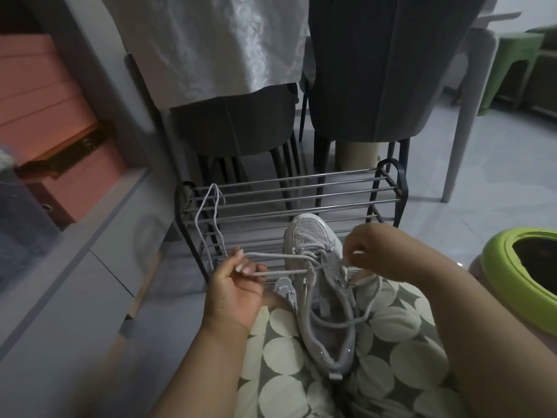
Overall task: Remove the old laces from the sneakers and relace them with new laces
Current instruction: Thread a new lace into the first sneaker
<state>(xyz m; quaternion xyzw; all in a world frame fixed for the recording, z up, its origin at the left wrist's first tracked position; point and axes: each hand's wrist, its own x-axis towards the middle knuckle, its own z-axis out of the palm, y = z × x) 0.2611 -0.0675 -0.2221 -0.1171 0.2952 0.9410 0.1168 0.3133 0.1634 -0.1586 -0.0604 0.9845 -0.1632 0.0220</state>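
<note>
A grey glittery sneaker [324,312] lies on my lap, toe pointing away. A grey lace [271,255] runs from its eyelets leftward as two strands into my left hand [238,285], which pinches them. My right hand [373,251] hovers over the sneaker's upper eyelets, fingers closed on the lace near its tip. Part of that lace loops back over the sneaker's opening. A second sneaker [286,289] peeks out below, between my left hand and the first one. Another grey lace [211,218] hangs over the metal shoe rack [301,194].
The rack stands on the tiled floor just past my knees. Two grey chairs [376,86] and a white tablecloth [211,40] are behind it. A grey cabinet with pink boxes [45,116] is on the left, a green-rimmed bin [518,276] on the right.
</note>
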